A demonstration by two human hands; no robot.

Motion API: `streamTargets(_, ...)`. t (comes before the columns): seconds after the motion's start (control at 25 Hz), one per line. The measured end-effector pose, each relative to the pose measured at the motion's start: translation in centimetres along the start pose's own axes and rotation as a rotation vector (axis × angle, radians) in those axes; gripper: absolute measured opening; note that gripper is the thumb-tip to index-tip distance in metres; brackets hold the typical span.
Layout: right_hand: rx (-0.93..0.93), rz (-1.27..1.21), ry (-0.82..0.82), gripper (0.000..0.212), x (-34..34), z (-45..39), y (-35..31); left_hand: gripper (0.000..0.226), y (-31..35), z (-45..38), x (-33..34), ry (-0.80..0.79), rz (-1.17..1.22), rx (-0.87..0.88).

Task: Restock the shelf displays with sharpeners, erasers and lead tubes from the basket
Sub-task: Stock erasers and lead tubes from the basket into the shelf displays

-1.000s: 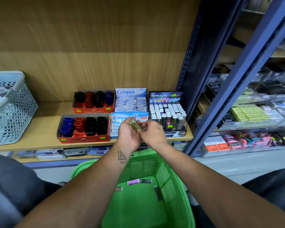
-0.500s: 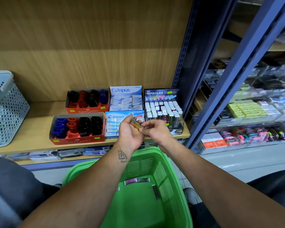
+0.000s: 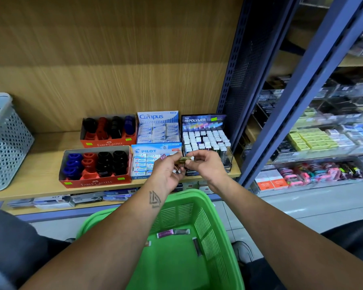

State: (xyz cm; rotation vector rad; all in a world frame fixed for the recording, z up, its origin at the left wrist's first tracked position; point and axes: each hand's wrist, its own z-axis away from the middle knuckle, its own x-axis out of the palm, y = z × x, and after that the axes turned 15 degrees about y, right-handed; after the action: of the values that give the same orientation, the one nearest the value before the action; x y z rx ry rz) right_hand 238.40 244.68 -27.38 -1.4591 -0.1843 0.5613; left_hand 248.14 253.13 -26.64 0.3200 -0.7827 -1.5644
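Note:
My left hand (image 3: 168, 172) holds several lead tubes in its palm, just in front of the shelf edge. My right hand (image 3: 205, 164) pinches one gold lead tube (image 3: 184, 159) by its white cap, drawing it from the left hand's bundle. Behind both hands stands the Hi-Polymer lead tube display (image 3: 205, 139), with rows of white-capped tubes. The green basket (image 3: 216, 233) sits below my forearms with a few lead tubes (image 3: 166, 233) lying on its floor. Left of the display are the Pilot eraser box (image 3: 147, 155), Campus eraser box (image 3: 158, 128) and two Faber-Castell sharpener boxes (image 3: 94, 166).
A grey perforated basket (image 3: 6, 143) stands on the wooden shelf (image 3: 40, 185) at far left. A blue steel upright (image 3: 285, 114) bounds the shelf on the right, with more stocked shelves beyond. Boxed goods lie on the shelf underneath.
My right hand has shifted slightly right, pulling the gold tube out of the left hand's bundle. The view has drifted a little; both hands stay in front of the lead display.

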Motion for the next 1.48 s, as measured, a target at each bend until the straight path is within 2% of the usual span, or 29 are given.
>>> streamTargets(0.08,0.015,-0.072,-0.019,0.020,-0.7,0.0,-0.7,0.013,0.1,0.0,0.7,0.001,0.013,-0.022)
streamTargets(0.16,-0.042,0.034,-0.003,0.019,-2.5,-1.0,-2.7,0.017,0.1,0.1,1.2,0.024,-0.013,0.006)
streamTargets(0.24,-0.176,0.330,0.103,0.017,-5.1,-3.5,-5.7,0.016,0.2,0.2,1.5,0.023,-0.031,0.009)
streamTargets(0.32,-0.374,0.726,0.150,0.017,-7.9,-6.5,-8.7,0.014,0.2,0.8,1.6,-0.014,-0.049,0.008)
streamTargets(0.44,-0.513,1.222,0.030,0.015,-9.8,-9.6,-10.4,0.014,-0.2,1.1,2.1,-0.059,-0.079,0.005)
streamTargets(0.52,-0.515,1.378,-0.040,0.019,-9.7,-10.3,-9.8,0.015,-0.5,1.1,2.2,-0.085,-0.108,0.004)
streamTargets(0.72,-0.483,1.343,-0.103,0.018,-9.0,-11.3,-7.6,0.015,-1.6,0.7,1.9,-0.125,-0.185,0.001)
streamTargets(1.04,-0.423,1.289,-0.101,0.011,-8.8,-11.9,-6.8,0.013,-2.2,0.3,1.6,-0.185,-0.222,-0.009)
streamTargets(1.28,-0.502,1.422,-0.137,0.011,-8.5,-11.0,-7.3,0.016,-2.3,0.4,1.3,-0.191,-0.240,-0.009)
streamTargets(1.48,-0.515,1.411,-0.186,0.015,-8.3,-10.7,-6.5,0.016,-2.3,0.4,1.3,-0.231,-0.240,-0.023)
